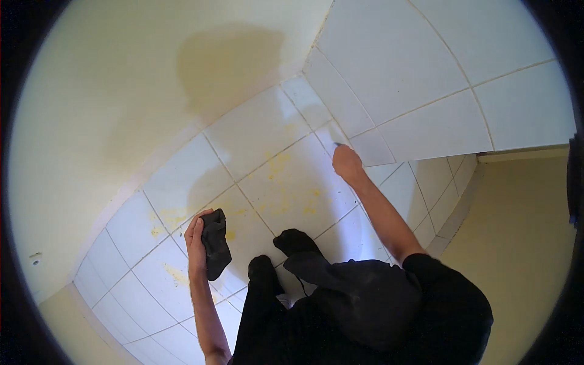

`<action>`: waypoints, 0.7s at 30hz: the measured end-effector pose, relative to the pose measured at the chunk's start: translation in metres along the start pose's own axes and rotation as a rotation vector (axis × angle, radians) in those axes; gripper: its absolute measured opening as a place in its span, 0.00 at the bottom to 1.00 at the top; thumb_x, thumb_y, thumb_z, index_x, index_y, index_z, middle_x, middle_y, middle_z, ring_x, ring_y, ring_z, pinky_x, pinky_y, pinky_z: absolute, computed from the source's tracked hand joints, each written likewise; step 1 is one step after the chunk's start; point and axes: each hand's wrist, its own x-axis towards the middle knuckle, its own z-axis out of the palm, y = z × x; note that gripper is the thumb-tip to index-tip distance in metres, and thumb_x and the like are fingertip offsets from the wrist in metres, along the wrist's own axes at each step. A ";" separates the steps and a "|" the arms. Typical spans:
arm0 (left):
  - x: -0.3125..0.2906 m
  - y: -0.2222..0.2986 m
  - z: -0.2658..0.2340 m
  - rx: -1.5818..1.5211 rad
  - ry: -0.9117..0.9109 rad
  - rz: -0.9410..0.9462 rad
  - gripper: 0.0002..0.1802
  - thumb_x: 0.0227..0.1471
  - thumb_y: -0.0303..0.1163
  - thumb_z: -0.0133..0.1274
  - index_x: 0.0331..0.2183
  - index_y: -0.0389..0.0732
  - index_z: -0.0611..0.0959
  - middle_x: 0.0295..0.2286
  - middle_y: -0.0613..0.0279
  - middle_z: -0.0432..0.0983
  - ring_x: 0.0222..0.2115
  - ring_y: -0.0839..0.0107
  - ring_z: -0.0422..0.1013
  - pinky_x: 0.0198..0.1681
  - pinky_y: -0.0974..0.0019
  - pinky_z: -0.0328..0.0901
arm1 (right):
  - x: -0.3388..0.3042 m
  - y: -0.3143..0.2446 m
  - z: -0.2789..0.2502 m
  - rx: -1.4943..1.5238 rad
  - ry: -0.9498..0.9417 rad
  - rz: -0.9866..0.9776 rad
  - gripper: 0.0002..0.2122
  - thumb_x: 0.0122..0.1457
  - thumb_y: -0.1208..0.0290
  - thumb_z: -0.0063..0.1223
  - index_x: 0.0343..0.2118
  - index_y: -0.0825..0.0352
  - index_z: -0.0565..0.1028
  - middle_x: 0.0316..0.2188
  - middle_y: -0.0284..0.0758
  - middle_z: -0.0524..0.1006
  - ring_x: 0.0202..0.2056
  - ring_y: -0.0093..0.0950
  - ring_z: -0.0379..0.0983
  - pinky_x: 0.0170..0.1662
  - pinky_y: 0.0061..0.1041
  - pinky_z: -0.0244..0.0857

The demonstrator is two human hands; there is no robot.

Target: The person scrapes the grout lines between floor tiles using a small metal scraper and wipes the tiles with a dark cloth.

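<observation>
My left hand [195, 242] is closed on a dark, folded black cloth [216, 244], held over the tiled floor to the left of my feet. Reaching far to the right, my right hand [348, 163] is a fist near the edge where the floor meets a white-tiled upright face. A small greyish tip sticks out of that fist; the rest of the object is hidden by my fingers, so its kind does not show. Yellow stains [280, 163] and small specks mark the white floor tiles [255, 194] between my two hands.
A cream wall [121, 79] with a pale skirting [164, 161] bounds the floor at the far left. The white-tiled block [401, 67] rises at the far right. My feet in black socks [295, 240] stand at the near middle. A dark object [574, 182] shows at the right rim.
</observation>
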 end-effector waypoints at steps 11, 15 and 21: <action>0.000 -0.001 0.005 0.000 -0.045 -0.023 0.20 0.66 0.41 0.44 0.47 0.35 0.80 0.37 0.58 0.80 0.32 0.75 0.76 0.34 0.73 0.72 | 0.011 0.015 0.000 -0.007 0.015 -0.164 0.32 0.58 0.79 0.43 0.67 0.71 0.50 0.30 0.54 0.80 0.30 0.48 0.80 0.34 0.45 0.75; -0.003 0.007 0.007 0.002 -0.025 -0.011 0.20 0.66 0.41 0.44 0.47 0.35 0.80 0.37 0.58 0.80 0.32 0.74 0.76 0.35 0.73 0.72 | -0.040 0.001 0.017 0.175 -0.068 0.171 0.35 0.57 0.78 0.45 0.68 0.72 0.46 0.32 0.55 0.80 0.33 0.50 0.79 0.37 0.46 0.74; -0.004 -0.002 -0.001 -0.003 -0.030 0.000 0.20 0.66 0.41 0.44 0.47 0.35 0.80 0.37 0.57 0.80 0.32 0.74 0.76 0.35 0.72 0.72 | -0.034 -0.022 -0.013 0.211 -0.137 0.144 0.36 0.56 0.77 0.47 0.68 0.71 0.47 0.32 0.56 0.79 0.34 0.50 0.78 0.39 0.46 0.73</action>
